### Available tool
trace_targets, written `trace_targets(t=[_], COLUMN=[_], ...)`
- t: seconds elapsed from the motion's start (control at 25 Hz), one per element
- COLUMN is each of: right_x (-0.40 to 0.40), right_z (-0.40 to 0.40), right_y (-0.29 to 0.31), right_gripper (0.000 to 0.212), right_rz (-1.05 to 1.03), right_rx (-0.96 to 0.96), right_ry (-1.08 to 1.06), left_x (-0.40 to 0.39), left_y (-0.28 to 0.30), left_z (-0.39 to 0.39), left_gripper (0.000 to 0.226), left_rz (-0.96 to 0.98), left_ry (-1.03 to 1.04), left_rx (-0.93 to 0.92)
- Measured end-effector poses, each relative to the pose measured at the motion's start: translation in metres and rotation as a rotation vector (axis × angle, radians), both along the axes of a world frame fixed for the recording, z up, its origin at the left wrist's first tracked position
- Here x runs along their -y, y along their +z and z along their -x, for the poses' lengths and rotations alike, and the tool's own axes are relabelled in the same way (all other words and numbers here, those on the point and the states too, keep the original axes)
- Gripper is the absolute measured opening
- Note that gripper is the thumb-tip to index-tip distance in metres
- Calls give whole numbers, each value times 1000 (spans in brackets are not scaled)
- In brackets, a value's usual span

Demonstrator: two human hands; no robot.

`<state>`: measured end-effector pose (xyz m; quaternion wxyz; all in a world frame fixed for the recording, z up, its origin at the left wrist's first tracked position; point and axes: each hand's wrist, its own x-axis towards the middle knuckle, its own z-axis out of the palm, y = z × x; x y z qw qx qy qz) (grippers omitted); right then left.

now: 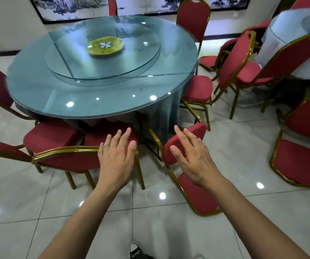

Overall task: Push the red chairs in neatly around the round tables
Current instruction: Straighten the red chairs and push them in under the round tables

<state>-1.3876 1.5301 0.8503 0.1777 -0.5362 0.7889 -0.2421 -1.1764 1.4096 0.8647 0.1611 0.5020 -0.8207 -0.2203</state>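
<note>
Your left hand (116,161) lies flat on the top rail of the near red chair (66,159), fingers (113,141) spread and gripping nothing. Your right hand (193,159) hovers over the back of a second red chair (193,193), fingers loosely spread; you cannot tell if it touches. The first chair's seat sits under the round tabletop (57,101); the second stands angled outward. More red chairs (238,58) crowd the right.

red chairs (64,161) w/ gold frames, teal tablecloth (161,109), yellow centrepiece (104,46)
</note>
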Motion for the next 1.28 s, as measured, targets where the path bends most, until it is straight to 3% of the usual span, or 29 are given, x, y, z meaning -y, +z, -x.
trace_targets(t=[0.24, 0.6, 1.28], right_x=[-101, -187, -132], right_z=[86, 179, 351], right_y=[17, 29, 42], right_gripper=[65, 63, 65], right_rz=[15, 76, 69], right_rx=[-27, -12, -33], right_ry=[-72, -188, -162], left_x=[-87, -158, -110], left_y=[18, 23, 7], left_z=[86, 179, 352], left_gripper=[58, 61, 65], left_rz=[-5, 13, 27], left_ry=[-46, -148, -130], left_rx=[16, 66, 83])
